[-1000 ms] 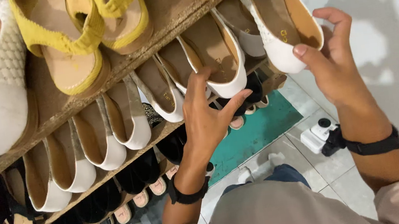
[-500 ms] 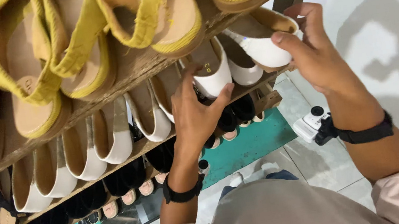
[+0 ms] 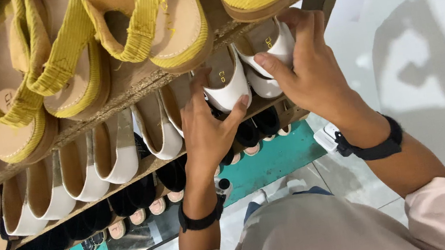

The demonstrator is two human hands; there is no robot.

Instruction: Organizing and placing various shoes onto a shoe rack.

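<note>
Fingers of my right hand (image 3: 308, 72) grip one white sandal (image 3: 272, 48); my left hand (image 3: 208, 124), open, touches another white sandal (image 3: 225, 81) on the shelf (image 3: 129, 83).

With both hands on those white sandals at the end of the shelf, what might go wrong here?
Three risks, as I judge them. The right hand grips a white sandal at the very end of the wooden shelf; it could slip off past the edge. The left hand presses the neighbouring sandal, which might knock the closely packed row. The yellow sandals on the shelf above overhang both hands and could be bumped loose.
</note>
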